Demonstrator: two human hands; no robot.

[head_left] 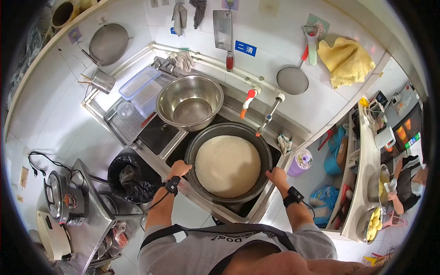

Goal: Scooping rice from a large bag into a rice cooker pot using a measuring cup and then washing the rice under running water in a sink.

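A large dark pot point(228, 128) sits over the sink basin right before me, roughly level. Pale grains, apparently rice point(227, 166), fill much of it. My left hand point(181, 169) grips the pot at its left rim, and my right hand point(277, 177) holds the opposite side. The fingertips of both hands are partly hidden at the rim. Touching or overlapping the pot's back left edge is a wide stainless steel bowl point(192, 111) with nothing in it. A tap point(270, 118) reaches out over the pot's far right edge.
A red-handled tap point(250, 98) stands behind the pot. Left are a perforated drainboard point(129, 127), a lined bin point(132, 178) and a rice cooker point(65, 197). A purple bucket point(300, 162) stands right. A cleaver point(223, 31) hangs above. Another person point(407, 185) works far right.
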